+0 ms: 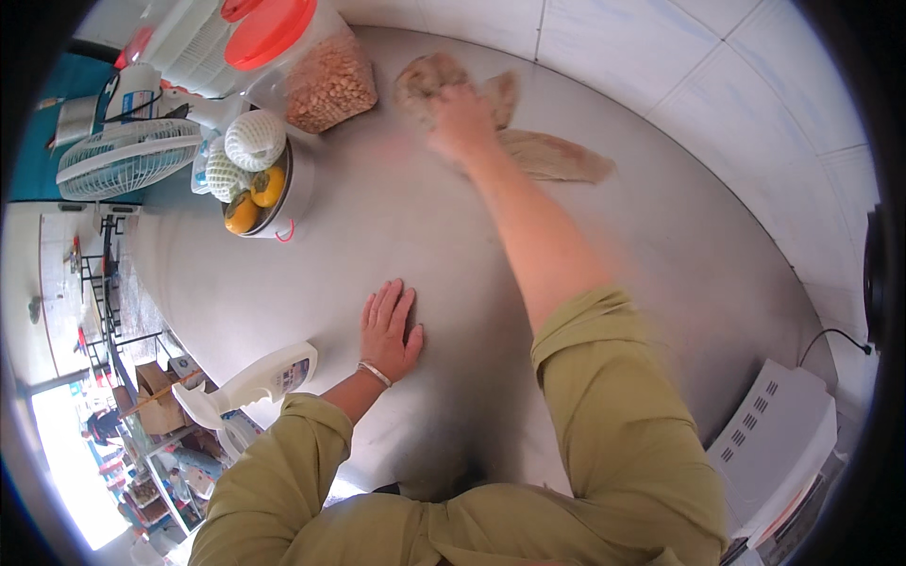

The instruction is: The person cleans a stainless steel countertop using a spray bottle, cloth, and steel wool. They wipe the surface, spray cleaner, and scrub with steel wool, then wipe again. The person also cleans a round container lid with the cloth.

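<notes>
My right hand (463, 120) presses on a crumpled beige cloth (555, 156) near the far wall, its fingers closed around part of it; hand and cloth are slightly blurred. The cloth trails out to the right over the grey metal tabletop (439, 219). My left hand (389, 332), with a bracelet at the wrist, lies palm down on the tabletop nearer my body and holds nothing. A white spray bottle (283, 371) with a label stands left of my left forearm.
Back left are a red-lidded clear container of nuts or beans (333, 85), a pot (301, 191) with persimmons (267, 186) and net-wrapped fruit (255, 140), and a white fan (127, 159). A white appliance (771, 439) stands at right. A tiled wall (623, 56) borders the back.
</notes>
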The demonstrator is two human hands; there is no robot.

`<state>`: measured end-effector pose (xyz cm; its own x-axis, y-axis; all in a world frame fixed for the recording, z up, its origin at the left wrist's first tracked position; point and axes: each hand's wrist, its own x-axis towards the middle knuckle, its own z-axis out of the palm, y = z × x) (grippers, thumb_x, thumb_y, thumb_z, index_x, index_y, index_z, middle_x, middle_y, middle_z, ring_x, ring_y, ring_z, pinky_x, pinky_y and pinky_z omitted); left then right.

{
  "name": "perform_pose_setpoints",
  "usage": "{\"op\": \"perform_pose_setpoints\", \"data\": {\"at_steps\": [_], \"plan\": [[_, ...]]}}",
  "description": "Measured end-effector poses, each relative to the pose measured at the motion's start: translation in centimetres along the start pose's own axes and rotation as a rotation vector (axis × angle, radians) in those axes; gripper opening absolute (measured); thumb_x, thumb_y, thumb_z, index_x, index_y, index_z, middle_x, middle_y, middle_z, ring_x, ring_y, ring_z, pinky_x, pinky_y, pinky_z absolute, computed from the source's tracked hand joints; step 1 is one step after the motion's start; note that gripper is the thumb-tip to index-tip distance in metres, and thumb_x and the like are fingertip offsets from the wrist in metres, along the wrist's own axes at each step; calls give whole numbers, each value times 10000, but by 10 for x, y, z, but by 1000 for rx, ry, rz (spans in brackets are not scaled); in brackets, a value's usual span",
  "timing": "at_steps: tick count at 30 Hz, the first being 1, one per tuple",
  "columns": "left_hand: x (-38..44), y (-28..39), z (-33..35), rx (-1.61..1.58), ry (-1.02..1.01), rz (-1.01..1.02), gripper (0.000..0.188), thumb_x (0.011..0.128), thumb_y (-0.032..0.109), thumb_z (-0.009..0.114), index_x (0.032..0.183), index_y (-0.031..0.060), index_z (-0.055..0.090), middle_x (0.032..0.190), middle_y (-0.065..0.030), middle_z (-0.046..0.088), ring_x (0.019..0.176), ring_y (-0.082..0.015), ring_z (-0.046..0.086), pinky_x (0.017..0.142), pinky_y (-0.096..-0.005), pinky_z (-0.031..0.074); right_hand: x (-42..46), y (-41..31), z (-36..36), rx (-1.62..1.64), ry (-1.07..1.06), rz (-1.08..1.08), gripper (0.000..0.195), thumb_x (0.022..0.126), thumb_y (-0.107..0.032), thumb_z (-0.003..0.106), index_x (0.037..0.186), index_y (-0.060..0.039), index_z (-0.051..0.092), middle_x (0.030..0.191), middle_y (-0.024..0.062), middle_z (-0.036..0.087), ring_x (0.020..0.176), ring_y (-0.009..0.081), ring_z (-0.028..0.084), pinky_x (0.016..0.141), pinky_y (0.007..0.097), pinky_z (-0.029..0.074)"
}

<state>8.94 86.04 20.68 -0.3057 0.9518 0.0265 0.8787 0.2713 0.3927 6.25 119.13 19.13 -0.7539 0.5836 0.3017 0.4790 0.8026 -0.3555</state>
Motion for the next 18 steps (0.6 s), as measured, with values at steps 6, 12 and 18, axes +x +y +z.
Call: {"op": "perform_pose_setpoints", "data": {"at_steps": [6, 12, 18], "plan": [[-6, -6, 12, 15, 49, -15, 528, 757, 195, 575, 1244, 28, 456, 1324, -196, 389, 1255, -371, 331, 1055, -502, 226, -163, -79, -32, 264, -54, -170, 291, 537, -235, 688, 781, -103, 600, 866, 69, 535, 867, 253, 514, 700, 408, 402], [0, 1, 4, 79, 32, 27, 561, 809, 201, 501, 1336, 50, 380, 1410, -148, 335, 1324, -322, 277, 1082, -486, 182, -188, -6, -60, 137, 196, -9, 201, 603, -194, 658, 775, -112, 592, 840, 83, 554, 833, 267, 525, 719, 407, 406], [4, 5, 2, 60, 30, 24, 559, 802, 190, 501, 1333, 65, 384, 1401, -153, 342, 1316, -329, 285, 1086, -486, 181, -228, 116, -137, -180, 316, 442, 319, 614, -224, 699, 849, -59, 560, 870, 117, 545, 834, 335, 503, 718, 443, 411]]}}
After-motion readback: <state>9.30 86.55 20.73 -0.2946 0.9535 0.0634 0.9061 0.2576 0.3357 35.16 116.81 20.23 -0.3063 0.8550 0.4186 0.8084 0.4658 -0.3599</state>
